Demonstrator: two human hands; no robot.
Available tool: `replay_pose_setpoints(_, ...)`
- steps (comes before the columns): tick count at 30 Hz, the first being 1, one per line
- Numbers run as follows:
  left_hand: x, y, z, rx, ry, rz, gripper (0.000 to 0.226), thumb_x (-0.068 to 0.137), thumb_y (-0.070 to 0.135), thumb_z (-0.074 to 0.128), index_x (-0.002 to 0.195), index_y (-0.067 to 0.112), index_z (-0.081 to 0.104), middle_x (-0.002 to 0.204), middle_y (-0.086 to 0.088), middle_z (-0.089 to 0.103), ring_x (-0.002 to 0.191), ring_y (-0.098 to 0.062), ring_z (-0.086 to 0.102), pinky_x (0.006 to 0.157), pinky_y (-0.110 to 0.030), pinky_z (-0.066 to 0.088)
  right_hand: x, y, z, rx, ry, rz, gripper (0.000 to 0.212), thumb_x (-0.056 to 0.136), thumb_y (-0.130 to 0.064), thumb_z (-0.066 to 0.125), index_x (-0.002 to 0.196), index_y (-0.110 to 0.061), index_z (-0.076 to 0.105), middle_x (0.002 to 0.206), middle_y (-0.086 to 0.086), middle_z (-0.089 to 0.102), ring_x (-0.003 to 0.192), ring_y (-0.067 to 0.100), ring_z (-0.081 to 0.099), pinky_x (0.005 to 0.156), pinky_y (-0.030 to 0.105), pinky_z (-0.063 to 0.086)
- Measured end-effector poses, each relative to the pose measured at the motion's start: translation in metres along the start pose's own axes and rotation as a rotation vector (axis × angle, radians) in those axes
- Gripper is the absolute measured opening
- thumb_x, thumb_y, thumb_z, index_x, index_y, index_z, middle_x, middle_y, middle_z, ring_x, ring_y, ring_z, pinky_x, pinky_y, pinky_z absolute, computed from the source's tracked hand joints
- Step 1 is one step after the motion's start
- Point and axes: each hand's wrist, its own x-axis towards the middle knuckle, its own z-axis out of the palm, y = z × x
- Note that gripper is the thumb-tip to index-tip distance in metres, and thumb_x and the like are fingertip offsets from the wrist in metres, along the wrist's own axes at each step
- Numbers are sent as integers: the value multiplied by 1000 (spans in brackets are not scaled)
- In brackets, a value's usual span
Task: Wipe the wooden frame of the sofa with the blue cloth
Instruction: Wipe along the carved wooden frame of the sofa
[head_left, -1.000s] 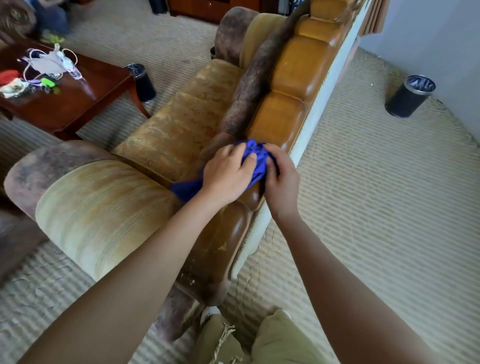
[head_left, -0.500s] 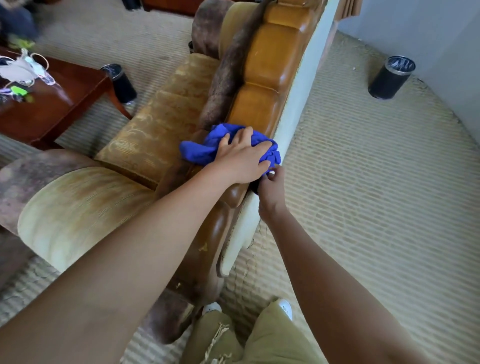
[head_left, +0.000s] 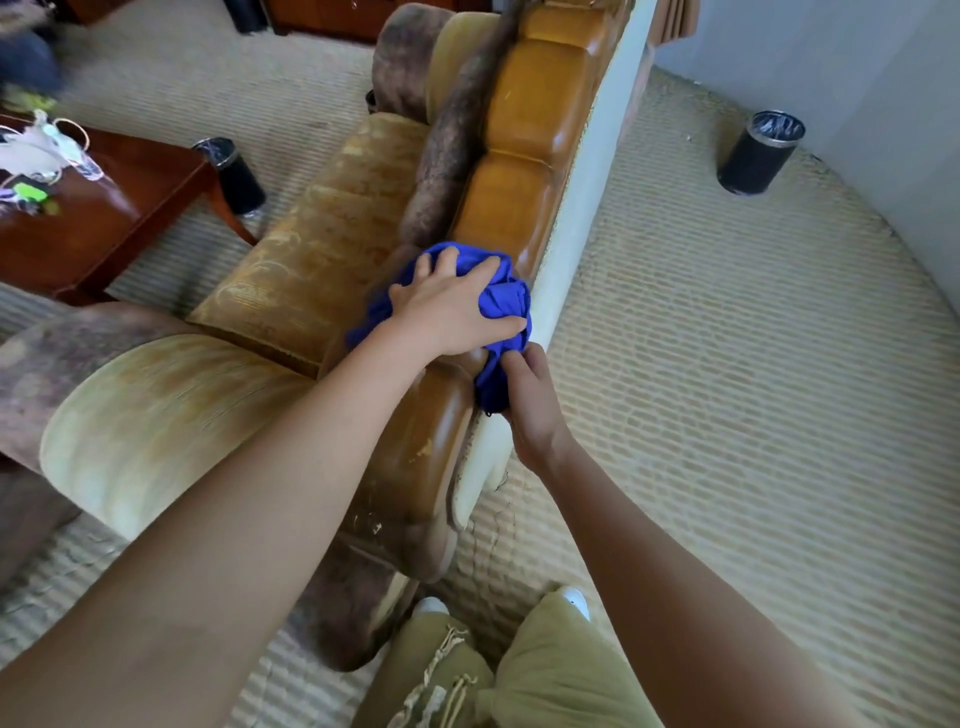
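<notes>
The blue cloth (head_left: 501, 306) lies bunched on the glossy brown wooden top rail (head_left: 524, 171) of the sofa's back, near the rail's near end. My left hand (head_left: 452, 306) lies on top of the cloth with spread fingers and presses it onto the wood. My right hand (head_left: 530, 400) is just below, at the rail's outer side, and pinches the hanging lower end of the cloth. The sofa's yellow seat cushion (head_left: 317, 260) and padded armrest (head_left: 150, 421) lie to the left of the rail.
The sofa's white back panel (head_left: 582, 208) faces the carpet (head_left: 727, 389). A black bin (head_left: 758, 153) stands at the far right, another (head_left: 234, 174) by the red-brown coffee table (head_left: 104, 208), which carries cables and small items. My knees and shoes show at the bottom.
My left hand has spread out flat over the cloth and slid a little along the rail. My right hand has dropped below it and taken the cloth's hanging end.
</notes>
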Motion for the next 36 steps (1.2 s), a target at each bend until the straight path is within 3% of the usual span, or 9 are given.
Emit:
replay_pose_setpoints(5,-14,-27,3,-334,-74,-172,107,62,85,52,148,43,4,156,-3,4,141,-31,21,112,-43,28,-22,-2,10,-36,36,-120,11,80,-21,49,83,-15,40,74,9,43,66,20,38,56,32,35)
replay_pose_setpoints(9,-20,-48,9,-549,-54,-202,111,55,85,54,146,33,17,149,-1,32,132,-22,38,108,-39,34,-33,-5,16,-193,79,-325,13,90,-18,58,83,-20,47,66,-4,43,58,9,37,56,23,36)
replay_pose_setpoints(15,-45,-68,28,-619,24,-217,76,85,61,43,144,17,29,144,-8,42,130,-27,42,107,-42,35,-31,-21,29,-626,86,-531,8,87,-15,63,95,-12,64,92,6,55,71,-4,47,68,2,33)
replay_pose_setpoints(21,-80,-71,35,-670,230,-128,35,93,26,41,122,13,54,120,-10,60,111,-29,54,97,-44,42,-44,-29,42,-823,-22,-576,10,84,-16,64,93,-12,68,92,6,63,87,15,54,68,17,34)
replay_pose_setpoints(23,-94,-71,39,-682,299,-70,31,87,19,45,112,9,59,114,-11,59,107,-28,53,96,-44,42,-55,-23,40,-841,-51,-587,10,84,-17,65,92,-13,68,93,2,62,87,13,54,71,20,37)
replay_pose_setpoints(26,-108,-75,47,-726,354,-26,32,87,7,49,117,7,61,120,-9,55,111,-23,51,97,-34,40,-61,-13,40,-883,-52,-636,11,85,-20,64,94,-15,67,90,0,57,86,11,52,70,21,38)
replay_pose_setpoints(29,-105,-75,49,-782,368,-35,40,88,17,49,127,14,56,126,-6,55,117,-23,50,102,-37,39,-52,-14,42,-902,-26,-658,11,86,-19,64,95,-15,67,87,3,53,86,17,51,67,17,33)
replay_pose_setpoints(34,-80,-77,44,-937,165,-198,65,74,65,37,137,51,30,140,8,48,129,-19,45,109,-46,33,-22,-37,45,-941,4,-627,15,87,-10,61,100,-9,68,88,3,46,94,29,51,76,19,30)
replay_pose_setpoints(36,-73,-77,41,-978,110,-229,71,69,67,38,137,48,34,139,7,50,127,-20,46,109,-45,34,-17,-40,48,-995,25,-638,17,87,-7,59,102,-9,67,89,1,43,96,30,50,76,19,30)
